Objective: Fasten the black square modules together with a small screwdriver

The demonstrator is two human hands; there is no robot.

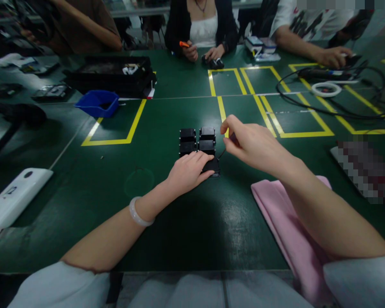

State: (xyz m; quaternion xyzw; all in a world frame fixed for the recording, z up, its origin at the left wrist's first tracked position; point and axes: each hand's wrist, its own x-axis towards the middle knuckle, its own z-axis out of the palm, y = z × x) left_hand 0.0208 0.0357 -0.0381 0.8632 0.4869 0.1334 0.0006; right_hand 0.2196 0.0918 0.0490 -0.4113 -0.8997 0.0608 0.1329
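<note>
A small black block [212,166] sits at the middle of the green table [179,239], close in front of the person. The left hand [189,171] lies over it, fingers curled down on its top, pinning it to the surface. From the block's 1 o'clock corner a thin lead [222,153] rises toward the right hand [253,145], which hangs at 2 o'clock with thumb and forefinger pinched narrow. The lead looks to end in that pinch, though it is too fine to be sure.

Touching the block at 12 o'clock, four more black blocks [197,140] stand packed in a square.

The lead is probably the weak point. A pull that is too hard or off-line, against a block held down, could strain or tear it where it joins the casing. If the left hand's grip is too light, the block could instead slide or tip into the four behind it and knock that square apart.

A pink cloth [285,222] lies at 4 o'clock under the right forearm; a dragging arm could pull it along.

Farther out there is a blue bin [98,103] at 10 o'clock and a white device [14,196] at 9. Black cables [324,111] loop at 2 o'clock, well apart, where another person's hand [335,56] works.
</note>
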